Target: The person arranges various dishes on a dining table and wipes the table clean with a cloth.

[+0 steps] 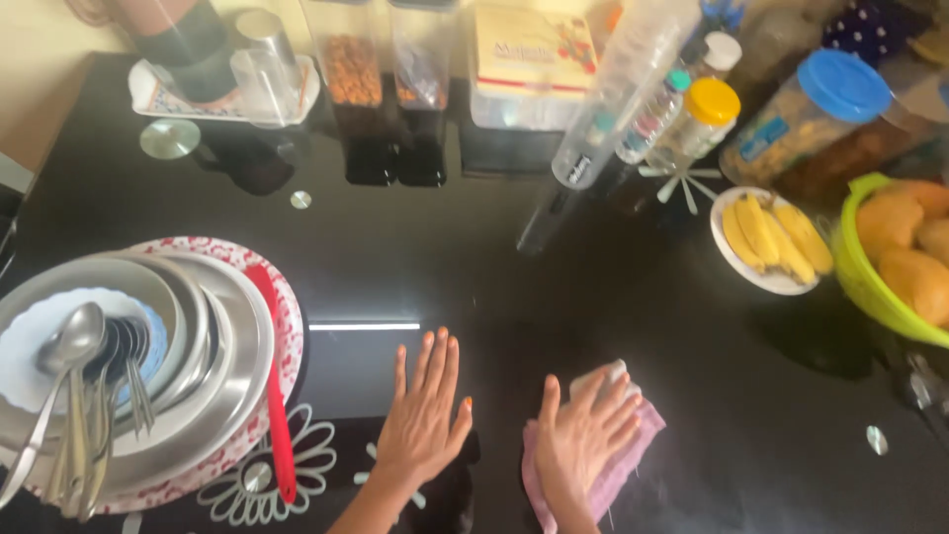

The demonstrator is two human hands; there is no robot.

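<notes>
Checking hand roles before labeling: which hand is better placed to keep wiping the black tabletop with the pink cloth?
Right. The right hand lies flat on the pink cloth, pressing it to the black tabletop. The left hand rests bare on the glass, apart from the cloth.

Crumpled pink cloth (pixel 633 435) flat on tabletop

Right hand (pixel 583 435) hides most of the pink cloth (pixel 633 445); green bowl (pixel 870 287) cut off.
</notes>
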